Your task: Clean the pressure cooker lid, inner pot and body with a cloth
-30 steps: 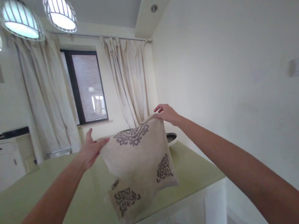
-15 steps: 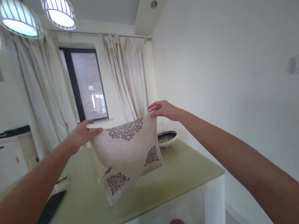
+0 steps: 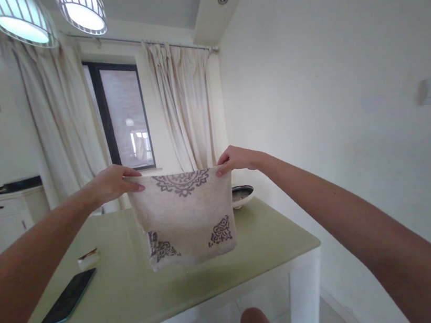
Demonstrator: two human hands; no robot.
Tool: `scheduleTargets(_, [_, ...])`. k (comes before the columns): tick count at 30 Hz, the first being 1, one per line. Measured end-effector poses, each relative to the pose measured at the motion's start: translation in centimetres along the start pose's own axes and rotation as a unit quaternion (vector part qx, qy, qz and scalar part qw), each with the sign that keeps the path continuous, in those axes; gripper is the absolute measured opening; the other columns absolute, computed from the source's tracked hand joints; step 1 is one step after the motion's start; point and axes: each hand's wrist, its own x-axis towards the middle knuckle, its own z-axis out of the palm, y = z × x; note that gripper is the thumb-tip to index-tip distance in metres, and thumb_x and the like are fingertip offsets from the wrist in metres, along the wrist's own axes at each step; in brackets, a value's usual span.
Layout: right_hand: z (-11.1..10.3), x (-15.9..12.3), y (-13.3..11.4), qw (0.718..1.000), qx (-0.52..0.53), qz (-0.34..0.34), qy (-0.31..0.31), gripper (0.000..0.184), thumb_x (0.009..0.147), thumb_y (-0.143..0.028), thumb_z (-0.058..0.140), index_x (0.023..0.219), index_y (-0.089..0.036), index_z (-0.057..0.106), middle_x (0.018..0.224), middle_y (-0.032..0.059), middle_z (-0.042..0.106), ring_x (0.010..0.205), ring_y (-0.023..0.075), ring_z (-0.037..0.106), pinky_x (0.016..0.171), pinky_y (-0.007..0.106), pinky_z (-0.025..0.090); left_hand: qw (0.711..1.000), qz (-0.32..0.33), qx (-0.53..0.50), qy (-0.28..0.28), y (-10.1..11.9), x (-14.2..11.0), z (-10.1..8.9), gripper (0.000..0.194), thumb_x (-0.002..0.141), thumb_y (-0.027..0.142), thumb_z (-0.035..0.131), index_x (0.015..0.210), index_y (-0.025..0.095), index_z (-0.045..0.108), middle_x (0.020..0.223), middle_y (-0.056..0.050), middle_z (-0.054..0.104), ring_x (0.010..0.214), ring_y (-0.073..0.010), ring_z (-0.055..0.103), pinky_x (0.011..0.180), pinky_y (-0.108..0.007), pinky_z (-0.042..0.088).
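Note:
A cream cloth (image 3: 185, 213) with dark ornamental prints hangs in the air above the green tabletop, folded over along its top edge. My left hand (image 3: 117, 182) pinches its upper left corner between thumb and fingers. At the upper right corner, my right hand (image 3: 237, 158) grips it the same way. The top edge is pulled nearly straight and level, while the lower edge hangs free over the table. The back of the cloth is hidden from me.
The table (image 3: 125, 295) has a green top and white legs. On its left lie a dark tablet-like slab (image 3: 67, 299) and a small white item (image 3: 89, 257). A dark-lined white bowl (image 3: 242, 195) stands behind the cloth. A white cabinet (image 3: 3, 218) is at far left.
The cloth's top edge has become straighter and more level. Its lower left corner has swung up and in line with the rest. My left hand has closed more firmly on its corner.

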Motion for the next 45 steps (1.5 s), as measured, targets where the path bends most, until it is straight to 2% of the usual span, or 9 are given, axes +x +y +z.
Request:
scheduleTargets(7, [2.7, 1.3, 2.3, 0.992, -0.097, 0.044, 0.066, 0.014, 0.063, -0.023, 0.089, 0.064, -0.020, 0.075, 0.060, -0.0014, 0.063, 0.070, 0.0175, 0.059, 0.066, 0.028, 0.041, 0.982, 0.043, 0.184, 0.008, -0.1, 0.3, 3.2, 0.023, 0.073, 0.041, 0.078, 0.085, 0.022, 0.082, 0.089, -0.012, 0.079, 0.101, -0.0353, 0.073, 0.091, -0.039, 0.053])
scheduleTargets(12, [4.8, 1.8, 4.3, 0.978, -0.157, 0.063, 0.120, 0.013, 0.075, -0.027, 0.085, 0.074, -0.019, 0.076, 0.077, 0.0041, 0.070, 0.079, 0.0195, 0.062, 0.070, 0.028, 0.041, 0.986, 0.029, 0.157, 0.056, -0.6, 0.0, 6.3, 0.029, 0.082, 0.042, 0.067, 0.095, 0.020, 0.082, 0.102, -0.015, 0.080, 0.104, -0.0366, 0.071, 0.086, -0.038, 0.052])
scheduleTargets(18, [2.5, -0.1, 5.8, 0.984, -0.122, 0.011, 0.132, 0.014, 0.081, -0.032, 0.077, 0.083, -0.018, 0.074, 0.081, 0.0014, 0.070, 0.081, 0.0184, 0.061, 0.075, 0.029, 0.042, 0.992, 0.024, 0.026, 0.119, 0.8, -2.2, 5.5, 0.044, 0.084, 0.055, 0.063, 0.105, 0.020, 0.081, 0.083, -0.005, 0.076, 0.081, -0.0245, 0.068, 0.072, -0.031, 0.045])
scheduleTargets(23, [3.0, -5.5, 7.2, 0.999, -0.040, -0.009, 0.000, 0.017, 0.078, -0.033, 0.078, 0.084, -0.019, 0.072, 0.081, 0.0004, 0.071, 0.079, 0.0182, 0.063, 0.073, 0.028, 0.044, 0.990, 0.040, -0.127, -0.055, -0.7, -8.6, 7.2, 0.055, 0.070, 0.073, 0.074, 0.093, 0.024, 0.080, 0.086, -0.004, 0.079, 0.083, -0.0267, 0.068, 0.073, -0.032, 0.049])
scheduleTargets(28, [9.8, -12.3, 9.4, 0.985, -0.096, 0.001, -0.143, 0.010, 0.079, -0.021, 0.075, 0.089, -0.018, 0.074, 0.082, 0.0022, 0.072, 0.077, 0.0193, 0.063, 0.069, 0.028, 0.041, 0.973, 0.040, -0.139, -0.177, -3.1, -17.4, 14.8, 0.034, 0.084, 0.058, 0.064, 0.086, 0.026, 0.073, 0.087, -0.003, 0.077, 0.085, -0.0270, 0.068, 0.077, -0.034, 0.048])
scheduleTargets(31, [13.7, -14.2, 11.1, 0.968, -0.135, -0.010, -0.211, 0.015, 0.078, -0.017, 0.077, 0.093, -0.018, 0.076, 0.088, 0.0045, 0.074, 0.082, 0.0210, 0.064, 0.072, 0.029, 0.041, 0.964, 0.013, -0.145, -0.221, -4.4, -19.8, 19.1, 0.030, 0.083, 0.055, 0.060, 0.088, 0.027, 0.070, 0.088, -0.004, 0.076, 0.087, -0.0284, 0.068, 0.078, -0.035, 0.048])
scheduleTargets(34, [15.5, -13.1, 12.6, 0.968, -0.142, 0.001, -0.209, 0.016, 0.080, -0.018, 0.077, 0.097, -0.017, 0.077, 0.094, 0.0057, 0.075, 0.088, 0.0221, 0.065, 0.075, 0.029, 0.042, 0.966, 0.004, -0.140, -0.216, -5.7, -18.4, 21.1, 0.033, 0.086, 0.055, 0.054, 0.090, 0.026, 0.069, 0.090, -0.005, 0.076, 0.089, -0.0290, 0.069, 0.080, -0.036, 0.048])
scheduleTargets(40, [17.2, -6.5, 14.5, 0.980, -0.155, 0.093, -0.084, 0.012, 0.087, -0.017, 0.074, 0.098, -0.017, 0.076, 0.101, 0.0079, 0.077, 0.093, 0.0221, 0.068, 0.077, 0.028, 0.043, 0.986, -0.032, -0.026, -0.162, -7.9, -11.6, 22.7, 0.028, 0.085, 0.049, 0.052, 0.073, 0.024, 0.058, 0.075, -0.003, 0.068, 0.080, -0.0251, 0.066, 0.073, -0.033, 0.043])
scheduleTargets(45, [20.0, -4.0, 15.5, 0.979, -0.154, 0.120, -0.055, 0.016, 0.090, -0.021, 0.073, 0.105, -0.018, 0.074, 0.108, 0.0099, 0.077, 0.103, 0.0255, 0.070, 0.086, 0.031, 0.046, 0.982, -0.071, 0.009, -0.176, -9.8, -10.0, 24.9, 0.021, 0.088, 0.040, 0.053, 0.080, 0.023, 0.062, 0.084, -0.006, 0.073, 0.089, -0.0256, 0.071, 0.078, -0.032, 0.047])
